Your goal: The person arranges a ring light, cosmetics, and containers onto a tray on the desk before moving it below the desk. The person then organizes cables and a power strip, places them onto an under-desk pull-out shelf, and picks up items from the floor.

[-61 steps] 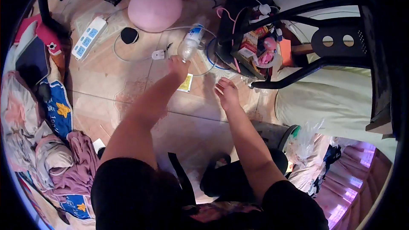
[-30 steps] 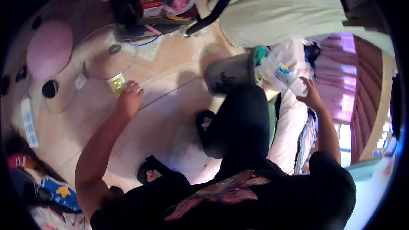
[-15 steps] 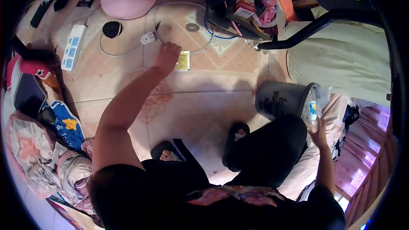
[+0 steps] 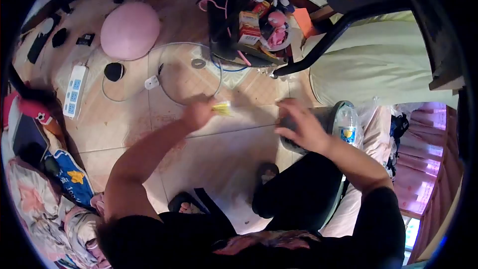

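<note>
My left hand (image 4: 197,113) is closed on a small yellow-and-white sachet (image 4: 222,109), held by its edge above the tiled floor; the sachet looks blurred. To the right of it, my right hand (image 4: 304,128) is in the air with fingers apart and nothing in them. It passes in front of a grey bin (image 4: 332,115) and hides part of it. A clear plastic bottle (image 4: 347,132) with a blue-and-yellow label stands upright at the bin's opening, beside my right forearm.
On the floor lie a white power strip (image 4: 75,92), a pink round cushion-like object (image 4: 130,31), a black round item (image 4: 114,71) and a white plug (image 4: 151,82) with a looping cable. A cluttered black chair (image 4: 219,35) stands ahead. Piled clothes (image 4: 37,189) lie at left.
My left hand has picked the sachet up off the floor and drawn it nearer. My right hand has left the bottle and moved left, toward the sachet. The view has shifted.
</note>
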The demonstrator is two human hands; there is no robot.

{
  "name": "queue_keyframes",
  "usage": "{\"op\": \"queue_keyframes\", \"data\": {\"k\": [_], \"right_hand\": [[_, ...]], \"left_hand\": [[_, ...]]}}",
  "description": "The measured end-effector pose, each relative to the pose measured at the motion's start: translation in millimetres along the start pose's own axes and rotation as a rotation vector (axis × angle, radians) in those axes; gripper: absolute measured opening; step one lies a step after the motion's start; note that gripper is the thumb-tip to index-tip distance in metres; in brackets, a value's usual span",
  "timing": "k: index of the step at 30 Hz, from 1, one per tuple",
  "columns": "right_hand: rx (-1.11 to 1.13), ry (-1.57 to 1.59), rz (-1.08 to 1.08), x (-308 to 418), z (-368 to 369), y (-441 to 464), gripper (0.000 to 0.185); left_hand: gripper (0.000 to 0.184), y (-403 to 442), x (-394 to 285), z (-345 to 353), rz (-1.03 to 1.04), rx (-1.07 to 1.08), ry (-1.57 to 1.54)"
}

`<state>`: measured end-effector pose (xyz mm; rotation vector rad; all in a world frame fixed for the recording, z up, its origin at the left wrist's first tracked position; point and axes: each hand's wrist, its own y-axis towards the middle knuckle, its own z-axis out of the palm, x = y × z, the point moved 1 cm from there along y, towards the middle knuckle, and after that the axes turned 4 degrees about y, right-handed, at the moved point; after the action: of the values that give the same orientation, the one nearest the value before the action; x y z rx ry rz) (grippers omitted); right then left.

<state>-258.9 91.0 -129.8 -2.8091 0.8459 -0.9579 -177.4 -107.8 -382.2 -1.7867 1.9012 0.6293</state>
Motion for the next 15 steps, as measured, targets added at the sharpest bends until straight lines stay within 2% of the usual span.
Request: {"op": "queue_keyframes", "data": {"k": [1, 2, 3, 4, 6, 7, 8, 9, 10, 11, 12, 13, 14, 15], "right_hand": [[0.065, 0.179, 0.109, 3, 12, 11, 0.044], [0.048, 0.187, 0.055, -2, 26, 21, 0.042], [0.033, 0.196, -0.001, -12, 39, 30, 0.04], [0.026, 0.195, -0.003, -21, 46, 39, 0.04], [0.063, 0.358, 0.236, -42, 53, 59, 0.032], [-0.102, 0.405, 0.332, -62, 54, 73, 0.025], [-0.269, 0.452, 0.426, -78, 49, 90, 0.019], [-0.376, 0.468, 0.363, -82, 32, 107, 0.015], [-0.508, 0.482, 0.345, -116, 25, 128, 0.018], [-0.542, 0.363, 0.39, -127, 8, 145, 0.028], [-0.576, 0.499, 0.393, -116, -7, 154, 0.036], [-0.709, 0.626, 0.301, -124, -9, 161, 0.04], [-0.788, 0.358, 0.279, -142, -12, 168, 0.04], [-0.858, 0.084, 0.251, -145, -13, 170, 0.039]], "left_hand": [[0.028, 1, -26, -11, 0.035, -0.072, -0.234], [0.028, 2, -49, -20, 0.069, -0.141, -0.469], [0.028, 3, -67, -28, 0.076, -0.14, -0.466], [0.027, 5, -81, -34, 0.027, -0.124, -0.716], [0.033, 10, -78, -22, -0.05, -0.097, -1.101], [0.033, 11, -69, -15, -0.048, -0.104, -1.099], [0.037, 9, -58, -12, -0.053, -0.232, -0.983], [0.04, 6, -47, -14, -0.06, -0.356, -0.861], [0.044, 1, -35, -15, -0.182, -0.245, -0.856], [0.044, -3, -15, -7, -0.185, -0.246, -0.852], [0.042, -6, 9, 7, -0.048, -0.35, -0.512], [0.042, -12, 27, 16, 0.087, -0.439, -0.17], [0.042, -17, 38, 16, 0.078, -0.433, -0.167], [0.037, -20, 47, 17, -0.092, -0.285, 0.09]]}}
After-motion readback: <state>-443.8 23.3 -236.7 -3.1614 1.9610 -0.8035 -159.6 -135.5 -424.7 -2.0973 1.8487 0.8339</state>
